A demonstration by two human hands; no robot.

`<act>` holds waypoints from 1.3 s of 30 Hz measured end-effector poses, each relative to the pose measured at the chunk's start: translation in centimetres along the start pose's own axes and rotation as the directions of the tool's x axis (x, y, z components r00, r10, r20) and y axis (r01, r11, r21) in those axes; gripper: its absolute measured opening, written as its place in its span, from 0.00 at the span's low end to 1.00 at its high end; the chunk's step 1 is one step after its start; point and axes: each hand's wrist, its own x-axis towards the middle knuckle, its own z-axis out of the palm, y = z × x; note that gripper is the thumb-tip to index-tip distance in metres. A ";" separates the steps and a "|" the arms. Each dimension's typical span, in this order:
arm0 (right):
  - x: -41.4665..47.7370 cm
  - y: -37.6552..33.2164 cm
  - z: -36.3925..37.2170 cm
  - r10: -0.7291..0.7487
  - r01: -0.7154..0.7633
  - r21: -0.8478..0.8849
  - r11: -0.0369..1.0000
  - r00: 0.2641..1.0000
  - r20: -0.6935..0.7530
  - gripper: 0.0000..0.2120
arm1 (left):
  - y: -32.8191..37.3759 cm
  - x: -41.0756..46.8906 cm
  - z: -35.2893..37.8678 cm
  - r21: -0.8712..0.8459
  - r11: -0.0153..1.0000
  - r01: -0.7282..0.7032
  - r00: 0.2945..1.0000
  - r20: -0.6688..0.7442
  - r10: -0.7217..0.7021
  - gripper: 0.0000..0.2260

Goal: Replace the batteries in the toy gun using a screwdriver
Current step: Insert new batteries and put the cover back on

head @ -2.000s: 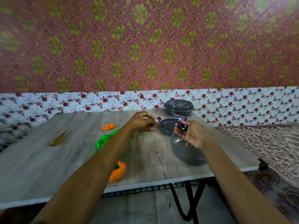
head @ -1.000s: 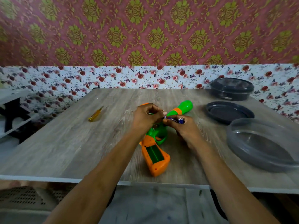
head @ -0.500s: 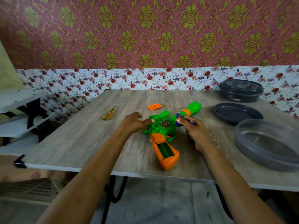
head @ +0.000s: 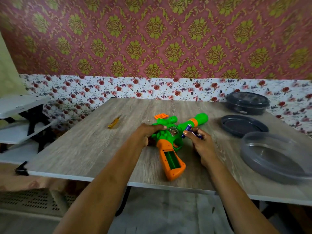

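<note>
Meanwhile left hand (head: 146,134) steadies plastic toy gun (head: 170,142); right hand (head: 201,144) grips cylindrical batteries (head: 191,131).

My green-and-orange toy gun (head: 170,141) lies flat, grip compartment open and empty; blue batteries (head: 192,131) in my right hand (head: 200,142); yellow screwdriver (head: 114,123) lies apart.

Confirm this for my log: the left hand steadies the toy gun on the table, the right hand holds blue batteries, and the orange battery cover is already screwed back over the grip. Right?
Not quite. The head view shows the grip compartment of the toy gun open, and the orange battery cover lying loose on the table beyond the gun. The rest stands: the left hand steadies the gun and the right hand holds blue batteries.
</note>
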 end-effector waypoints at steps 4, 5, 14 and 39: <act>0.3 0.1 0.0 -0.028 0.028 0.035 0.999 0.999 -0.017 0.01 | -0.1 0.0 0.8 -0.167 0.984 0.065 0.990 0.133 -0.043 0.02; 0.4 0.1 0.0 -0.026 0.028 0.057 0.998 0.999 -0.028 0.03 | -0.2 0.0 0.9 -0.190 0.980 0.062 0.988 0.148 -0.033 0.02; 4.6 -1.6 0.5 -0.047 0.059 0.183 0.981 0.997 -0.065 0.12 | 0.7 5.3 -0.8 -0.655 0.678 -0.335 0.940 -0.181 0.290 0.10; 6.1 1.6 3.9 -0.537 0.614 -0.499 0.612 0.785 0.308 0.15 | -1.9 11.3 -1.7 -0.692 0.648 -0.319 0.940 -0.316 0.125 0.21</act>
